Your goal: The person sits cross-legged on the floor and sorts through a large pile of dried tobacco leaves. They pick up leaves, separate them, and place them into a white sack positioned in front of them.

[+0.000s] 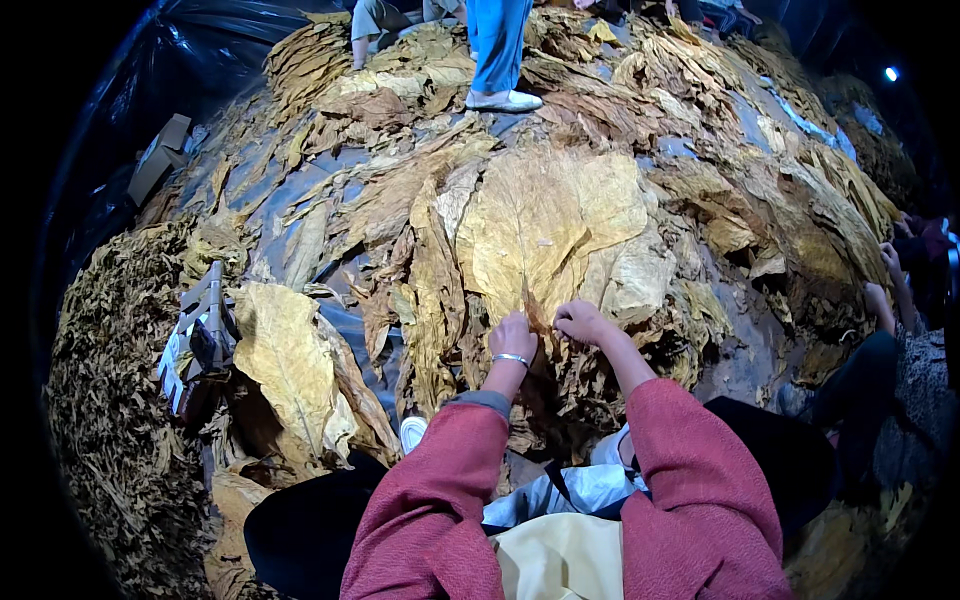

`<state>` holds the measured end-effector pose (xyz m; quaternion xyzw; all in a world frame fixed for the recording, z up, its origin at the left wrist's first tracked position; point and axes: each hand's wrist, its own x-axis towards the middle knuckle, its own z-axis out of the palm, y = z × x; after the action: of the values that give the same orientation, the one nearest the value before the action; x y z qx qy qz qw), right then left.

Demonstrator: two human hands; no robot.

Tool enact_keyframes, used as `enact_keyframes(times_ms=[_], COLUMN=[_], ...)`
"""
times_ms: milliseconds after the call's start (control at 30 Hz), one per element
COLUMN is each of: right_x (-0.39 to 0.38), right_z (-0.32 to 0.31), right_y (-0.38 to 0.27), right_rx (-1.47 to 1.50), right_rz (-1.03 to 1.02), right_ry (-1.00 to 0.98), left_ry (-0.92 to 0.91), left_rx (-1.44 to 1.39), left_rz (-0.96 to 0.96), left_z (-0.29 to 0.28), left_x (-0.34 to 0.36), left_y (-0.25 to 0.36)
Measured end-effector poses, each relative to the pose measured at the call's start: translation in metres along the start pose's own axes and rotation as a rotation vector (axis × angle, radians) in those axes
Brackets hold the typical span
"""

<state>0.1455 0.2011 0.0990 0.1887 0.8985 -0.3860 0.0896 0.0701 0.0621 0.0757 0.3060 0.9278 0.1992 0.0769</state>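
Observation:
A broad yellow dried tobacco leaf (515, 215) lies spread out in front of me, its stem end toward my body. My left hand (513, 338), with a silvery band at the wrist, is closed around that stem end. Just to the right, my right hand (582, 322) is closed in a pinch beside a reddish-brown leaf scrap (537, 312); whatever its fingers hold is hidden. Another pale yellow leaf (620, 200) overlaps the broad one on its right. Crumpled brown leaves (560, 400) hang below my hands.
Loose leaves cover the blue ground sheet (290, 205). A large yellow leaf (290, 365) rests at left, beside a slatted container (205, 325) and a dark heap of leaves (115, 430). A person in blue trousers (497, 45) stands ahead. Another person's hands (885, 280) show at right.

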Motion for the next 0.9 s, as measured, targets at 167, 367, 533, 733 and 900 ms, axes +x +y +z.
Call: enact_keyframes(times_ms=[167, 367, 533, 733, 900], right_x=[-0.001, 0.019, 0.012, 0.005, 0.011], right_z=[-0.003, 0.012, 0.005, 0.006, 0.017], right_y=[-0.012, 0.011, -0.003, 0.01, -0.003], right_rx=[0.244, 0.084, 0.217, 0.642, 0.679], right_rz=[0.166, 0.044, 0.172, 0.279, 0.311], right_ry=[0.013, 0.217, 0.149, 0.298, 0.234], left_ry=[0.21, 0.426, 0.765, 0.395, -0.023], left_rx=[-0.124, -0.671, -1.129, -1.339, -1.827], left_rz=[0.07, 0.09, -0.114, -0.702, -0.792], left_z=[-0.024, -0.06, -0.092, -0.028, 0.022], left_x=[0.002, 0.041, 0.067, 0.059, 0.04], left_y=[-0.01, -0.026, -0.068, -0.126, -0.162])
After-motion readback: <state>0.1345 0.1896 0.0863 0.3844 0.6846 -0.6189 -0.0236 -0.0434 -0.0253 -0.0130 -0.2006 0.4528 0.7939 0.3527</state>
